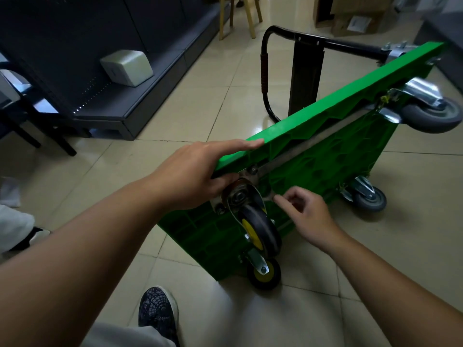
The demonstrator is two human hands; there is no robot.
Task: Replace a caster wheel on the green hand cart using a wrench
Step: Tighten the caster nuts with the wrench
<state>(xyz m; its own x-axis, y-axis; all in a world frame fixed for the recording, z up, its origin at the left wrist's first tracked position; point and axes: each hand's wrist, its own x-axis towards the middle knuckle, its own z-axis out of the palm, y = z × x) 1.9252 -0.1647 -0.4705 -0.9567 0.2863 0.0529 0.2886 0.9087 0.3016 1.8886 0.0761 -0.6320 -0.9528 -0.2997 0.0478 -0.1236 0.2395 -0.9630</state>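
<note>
Green plastic hand cart point(325, 151) stood tipped on its side, centre-right of frame. L hand point(198, 171) clasped its top edge, fingers over, thumb under. R hand point(308, 214) seemed to pinch a slim silver wrench point(267, 196) beside the black, yellow-hubbed caster wheel point(260, 229), lower centre. Risks: wrench slipping off the nut w/ so light a pinch; cart toppling if L grip eased.

1. Dark shelving unit point(105, 103), 10 o'clock, carries a pale box point(126, 67).
2. Wooden chair legs point(250, 18), 12 o'clock.
3. Cardboard boxes point(355, 21), 1 o'clock.
4. Patterned shoe point(157, 314), 7 o'clock, rests on the tiled floor point(188, 108).
</note>
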